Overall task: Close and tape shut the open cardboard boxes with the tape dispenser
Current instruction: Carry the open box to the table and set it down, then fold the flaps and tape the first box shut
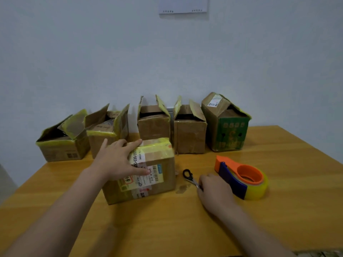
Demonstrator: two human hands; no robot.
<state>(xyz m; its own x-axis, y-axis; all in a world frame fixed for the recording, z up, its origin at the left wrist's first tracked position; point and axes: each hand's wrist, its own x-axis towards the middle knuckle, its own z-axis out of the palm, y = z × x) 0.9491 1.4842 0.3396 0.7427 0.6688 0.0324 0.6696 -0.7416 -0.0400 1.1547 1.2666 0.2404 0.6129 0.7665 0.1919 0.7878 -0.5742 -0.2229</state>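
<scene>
The closed brown cardboard box (157,175) at frame centre carries a yellow-edged white strip (136,156) reading "00-030-55", cut off at both ends. Its other labels, and the yellow signs on the green-printed carton (232,134) at right, are too blurred to read

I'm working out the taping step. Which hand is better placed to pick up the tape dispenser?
Probably the right. The right hand sits on the table just beside the tape dispenser, while the left hand lies flat on the front box, farther away.
</scene>
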